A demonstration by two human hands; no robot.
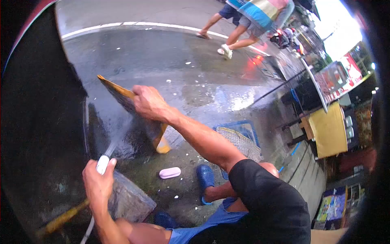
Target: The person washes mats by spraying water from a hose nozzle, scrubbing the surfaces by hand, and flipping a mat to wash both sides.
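Observation:
My left hand point(98, 185) is closed around a white spray nozzle point(102, 164) on a thin hose point(87, 231). Water shoots from its tip toward a dark, wet panel with yellow edges point(118, 92). My right hand point(149, 102) grips that panel by its upper edge and holds it tilted above the wet ground. Its exact kind is unclear. On the ground below my right forearm lies a pink oval object point(170, 173), perhaps a brush or soap. A grey, worn slab point(132, 199) is close beside my left wrist.
A blue-rimmed tray with a mesh-like grey sheet point(239, 142) lies right of my blue clog point(205, 177). A yellow bar point(65, 217) is at lower left, a dark wall point(40, 101) at left. Two people point(248, 24) walk past behind. A table with a yellow cover point(328, 130) stands right.

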